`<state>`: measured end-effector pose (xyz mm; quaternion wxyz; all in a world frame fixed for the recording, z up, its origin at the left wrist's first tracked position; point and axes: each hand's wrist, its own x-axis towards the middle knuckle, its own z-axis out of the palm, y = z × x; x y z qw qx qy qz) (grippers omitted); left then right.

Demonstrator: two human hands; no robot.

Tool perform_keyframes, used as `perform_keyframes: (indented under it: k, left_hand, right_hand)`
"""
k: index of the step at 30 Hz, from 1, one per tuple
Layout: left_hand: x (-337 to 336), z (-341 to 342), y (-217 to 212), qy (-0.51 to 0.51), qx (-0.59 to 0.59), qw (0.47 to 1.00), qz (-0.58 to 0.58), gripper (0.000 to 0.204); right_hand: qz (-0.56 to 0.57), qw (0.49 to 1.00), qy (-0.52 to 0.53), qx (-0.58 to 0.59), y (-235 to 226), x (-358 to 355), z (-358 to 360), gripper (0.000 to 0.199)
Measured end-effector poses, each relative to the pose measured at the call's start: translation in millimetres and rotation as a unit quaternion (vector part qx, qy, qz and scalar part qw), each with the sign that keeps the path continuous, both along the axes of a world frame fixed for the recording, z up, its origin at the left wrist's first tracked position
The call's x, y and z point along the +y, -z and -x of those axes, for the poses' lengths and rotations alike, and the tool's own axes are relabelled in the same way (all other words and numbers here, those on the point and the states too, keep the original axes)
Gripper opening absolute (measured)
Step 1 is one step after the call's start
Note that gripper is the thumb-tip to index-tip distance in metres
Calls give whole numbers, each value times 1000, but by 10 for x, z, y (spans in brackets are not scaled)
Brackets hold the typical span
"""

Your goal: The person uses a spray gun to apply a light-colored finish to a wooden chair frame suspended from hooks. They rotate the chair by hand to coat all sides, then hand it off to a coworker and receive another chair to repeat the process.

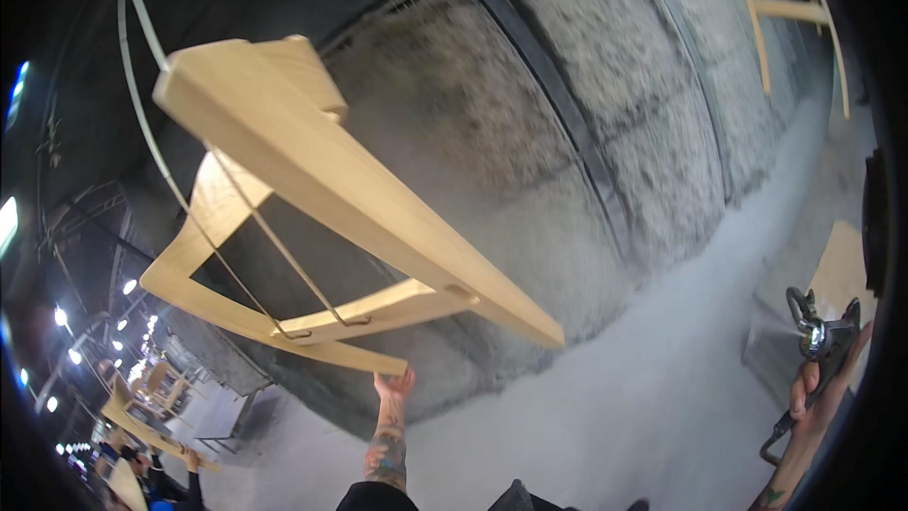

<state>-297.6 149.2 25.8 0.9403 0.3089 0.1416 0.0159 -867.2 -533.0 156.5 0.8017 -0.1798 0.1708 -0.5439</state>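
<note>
A pale wooden chair frame (350,194) hangs tilted in front of me from long metal hooks (276,260), which catch its lower crosspiece. My left hand (393,383) is closed on the lower end of one leg, below the frame. At the far right, my right hand (806,392) is wrapped around a spray gun (825,333), whose handle and trigger are partly hidden by the fingers. A faint pale mist shows at the gun's nozzle, on the side toward the frame.
Behind the frame stands a grey, residue-coated filter wall (624,66) with dark metal struts (530,47). Another wooden frame (790,9) hangs at the upper right. At lower left, a person (161,478) handles a wooden piece near a table (219,421) and several chairs.
</note>
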Motion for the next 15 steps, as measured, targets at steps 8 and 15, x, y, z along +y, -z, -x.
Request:
perform_keyframes:
  k: [8,15]
  left_hand:
    - [-40,203,225,14,-1,1000,17,89]
    - [60,475,296,53,-45,994,89,73]
  right_hand:
    - [198,964,19,-176,206,-197,318,47]
    - [-40,995,91,-25,338,692,826,79]
